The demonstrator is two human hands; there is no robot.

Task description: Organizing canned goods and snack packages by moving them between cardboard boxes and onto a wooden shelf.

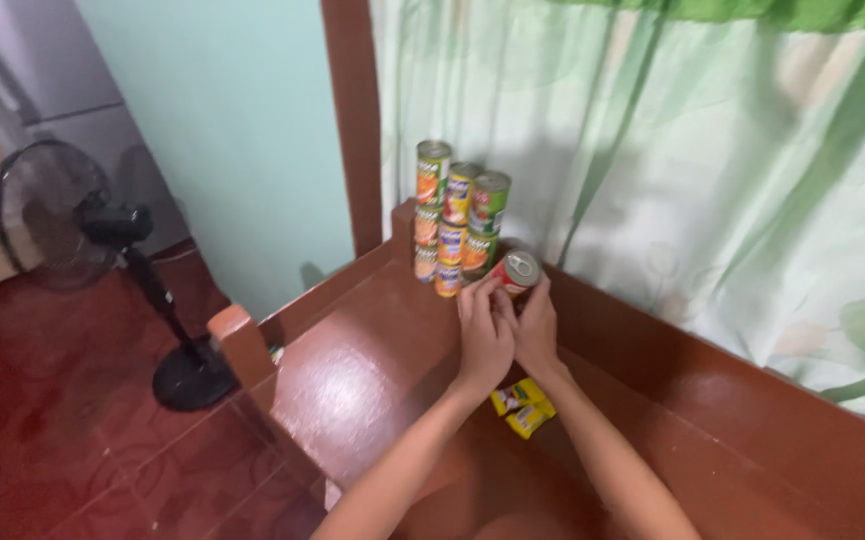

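Both of your hands are wrapped around one red can (518, 270) at the far side of the brown wooden desk (373, 370), just to the right of a stack of cans (456, 220). Your left hand (485, 340) curls its fingers onto the can's near side, and your right hand (536, 330) closes on it from the right, so the two hands touch each other.

The stack already stands three tiers high in the far corner against the curtain (703, 170), with the cans upright and close together. By the look of it, most of the stacking is done, and the can you hold is not yet set among them. A few yellow packets (524, 407) lie on the desk near your wrists, untouched.

The can in your hands is tilted, not upright. Its silver top faces up and toward you, so its long axis leans from the desk up toward the near side. It sits low, touching or just beside the bottom tier; you cannot tell which from here.
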